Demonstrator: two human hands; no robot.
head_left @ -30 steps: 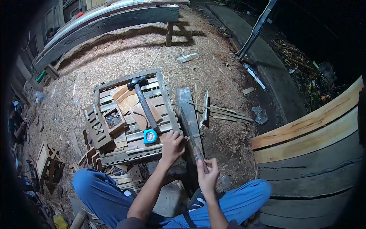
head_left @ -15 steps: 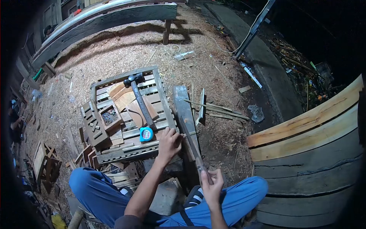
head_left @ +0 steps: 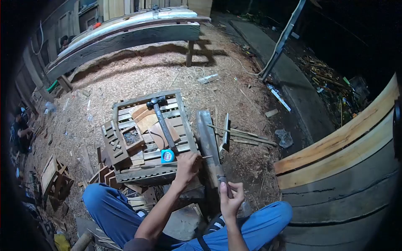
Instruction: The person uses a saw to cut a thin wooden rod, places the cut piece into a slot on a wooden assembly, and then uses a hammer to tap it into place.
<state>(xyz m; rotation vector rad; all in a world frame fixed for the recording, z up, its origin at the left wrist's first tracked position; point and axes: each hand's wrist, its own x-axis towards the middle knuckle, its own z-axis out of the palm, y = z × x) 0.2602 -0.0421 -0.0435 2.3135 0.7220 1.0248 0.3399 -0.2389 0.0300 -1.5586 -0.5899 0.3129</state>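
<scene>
My right hand (head_left: 231,198) is closed round the handle of a long narrow tool (head_left: 220,170), whose far part lies along a grey plank (head_left: 205,129). Beside the plank, my left hand (head_left: 188,166) is curled at the near right corner of a slatted wooden crate (head_left: 184,109), pinching a thin stick (head_left: 207,157). On the crate are a turquoise tape measure (head_left: 167,156), a hammer (head_left: 162,119), thin wooden pieces and a small open wooden box (head_left: 133,138) with small metal bits in it.
A long workbench (head_left: 125,44) stands across the back. Wide boards (head_left: 339,142) lie at the right, and a metal post (head_left: 281,44) rises behind them. Thin sticks (head_left: 247,136) lie right of the plank. Far left, a person (head_left: 20,131) sits near a wooden frame (head_left: 52,178).
The view has shifted, so the scene sits lower and slightly to the right. The long tool now points more straight ahead, and less of its length shows beyond my left hand.
</scene>
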